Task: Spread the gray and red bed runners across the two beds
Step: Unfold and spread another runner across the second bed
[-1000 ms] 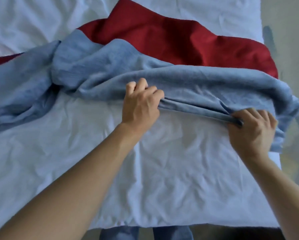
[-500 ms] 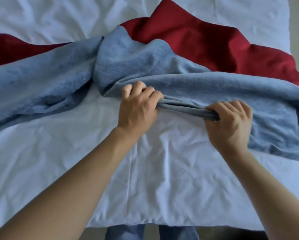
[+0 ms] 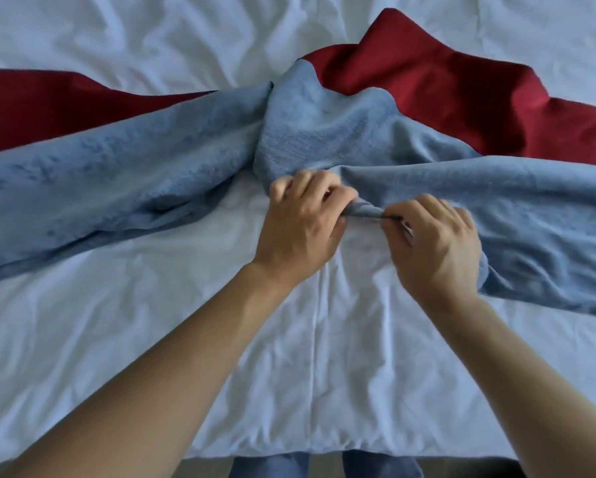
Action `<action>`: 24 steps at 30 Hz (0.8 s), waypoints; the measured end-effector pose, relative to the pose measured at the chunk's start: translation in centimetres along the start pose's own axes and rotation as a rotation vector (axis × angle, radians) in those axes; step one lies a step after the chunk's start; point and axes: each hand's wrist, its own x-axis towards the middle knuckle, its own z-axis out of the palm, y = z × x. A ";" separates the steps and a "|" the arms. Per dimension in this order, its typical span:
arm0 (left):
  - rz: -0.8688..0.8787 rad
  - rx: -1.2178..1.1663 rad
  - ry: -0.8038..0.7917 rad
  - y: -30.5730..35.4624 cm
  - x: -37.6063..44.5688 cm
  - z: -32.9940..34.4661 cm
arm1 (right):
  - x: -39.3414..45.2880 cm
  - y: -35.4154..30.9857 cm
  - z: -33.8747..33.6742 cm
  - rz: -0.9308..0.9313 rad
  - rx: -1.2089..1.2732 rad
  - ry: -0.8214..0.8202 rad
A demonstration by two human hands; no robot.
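Gray runner (image 3: pixel 124 188) lay bunched in a diagonal band across the white bedding (image 3: pixel 289 357), twisted near the middle, with the red runner (image 3: pixel 462 94) showing behind it on both sides. Its near hem was gathered into a tight roll between the two hands. The left hand (image 3: pixel 303 225) was closed on that hem, knuckles up, fingers curled under. The right hand (image 3: pixel 434 243) was pinched shut on the same hem just beside it, wrist bent inward. Both forearms were reached forward from the foot of the bed. To do the step well, it was judged that the hem should be kept taut, the hands drawn apart along it and the twist shaken out, so that the cloth would be laid flat without the red runner being dragged.
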 end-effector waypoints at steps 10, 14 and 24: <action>-0.163 -0.071 0.044 1.7 -0.9 1.4 | -2.9 1.4 -5.3 0.114 0.170 -0.050; -0.069 -0.031 0.049 2.0 1.2 2.2 | -2.8 2.3 -6.1 0.279 0.340 -0.147; -0.005 -0.012 0.044 4.5 -1.1 0.9 | -3.4 0.0 -3.6 -0.210 0.002 -0.064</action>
